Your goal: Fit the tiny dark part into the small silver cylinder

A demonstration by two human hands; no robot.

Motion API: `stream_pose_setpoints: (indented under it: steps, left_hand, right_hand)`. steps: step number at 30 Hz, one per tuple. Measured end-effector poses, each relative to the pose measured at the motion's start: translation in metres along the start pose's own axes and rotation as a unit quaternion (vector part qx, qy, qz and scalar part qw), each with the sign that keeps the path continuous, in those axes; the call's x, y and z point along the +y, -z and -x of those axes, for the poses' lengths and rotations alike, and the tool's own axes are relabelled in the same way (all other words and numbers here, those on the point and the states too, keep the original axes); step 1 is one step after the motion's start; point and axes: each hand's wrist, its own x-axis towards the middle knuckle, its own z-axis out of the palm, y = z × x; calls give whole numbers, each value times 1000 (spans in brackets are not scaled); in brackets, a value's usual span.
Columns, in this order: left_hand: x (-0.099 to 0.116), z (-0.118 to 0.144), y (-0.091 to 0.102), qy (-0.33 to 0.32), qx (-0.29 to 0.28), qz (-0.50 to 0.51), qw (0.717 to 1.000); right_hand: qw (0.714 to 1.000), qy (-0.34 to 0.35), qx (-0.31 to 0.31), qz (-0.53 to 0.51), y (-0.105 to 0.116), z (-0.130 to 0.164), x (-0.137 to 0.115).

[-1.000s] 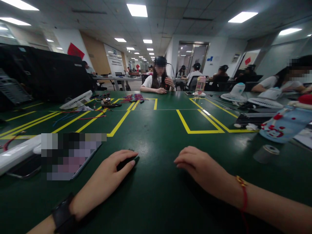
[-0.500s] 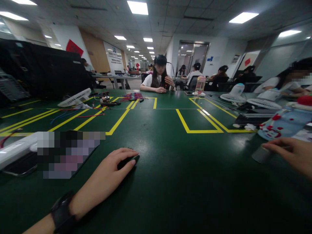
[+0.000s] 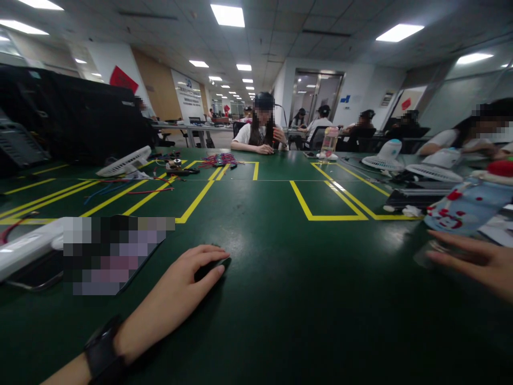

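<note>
On green table (image 3: pixel 264 299): left hand (image 3: pixel 176 299) flat over dark object (image 3: pixel 211 266).

Open-plan workshop office: long green tabletop (image 3: pixel 256 224) with yellow tape boxes (image 3: pixel 328 200), loose wires (image 3: pixel 218 159) at 11 o'clock, seated workers (image 3: pixel 260 131) at 12, ceiling panel lights (image 3: pixel 227 15).

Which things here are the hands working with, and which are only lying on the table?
In hand: black item under left hand; tape roll at right hand.
Lying about: fans, wires, bottle, blue pouch.
</note>
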Motion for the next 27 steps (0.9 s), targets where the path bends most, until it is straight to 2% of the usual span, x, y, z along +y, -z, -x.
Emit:
stream_pose_setpoints:
  steps: [2, 3, 4, 6, 8, 10, 12, 14, 16, 18, 20, 23, 25, 27]
  left_hand:
    - [0, 0, 0, -6, 7, -2, 1000]
    - [0, 0, 0, -10, 10, -4, 1000]
    - [1, 0, -1, -12, 11, -6, 1000]
    - [1, 0, -1, -13, 7, -10, 1000]
    - [2, 0, -1, -9, 3, -15, 1000]
    - [0, 0, -1, -8, 0, -20, 1000]
    - [-2, 0, -2, -13, 5, -26, 1000]
    - [-5, 1, -2, -22, 9, -31, 999]
    - [-3, 1, -2, -26, 13, -34, 999]
    - [7, 0, -4, -31, 27, -35, 999]
    - [26, -3, -7, -45, 47, -29, 997]
    - [65, -13, -15, -91, 46, 10, 995]
    - [86, -21, -19, -112, 24, 41, 993]
    - [97, -29, -19, -118, 25, 74, 990]
  right_hand:
    - [996, -27, -81, 31, 2, 7, -18]
    - [996, -14, -83, 39, 3, 10, -31]
    - [997, 22, -58, 35, 2, 14, -47]
    - [992, 125, -20, -15, -2, 22, -90]
    - [969, 225, -33, -91, -8, 32, -141]
    - [933, 308, -80, -169, -15, 43, -193]
    - [897, 358, -127, -225, -23, 52, -234]
    - [877, 377, -159, -253, -31, 59, -259]
    - [869, 377, -174, -269, -40, 63, -267]
    - [868, 357, -173, -301, -48, 65, -264]
    - [864, 317, -177, -350, -56, 67, -259]
    - [854, 258, -200, -406, -64, 68, -254]
    - [851, 247, -205, -417, -66, 69, -254]
    - [850, 248, -203, -418, -66, 69, -255]
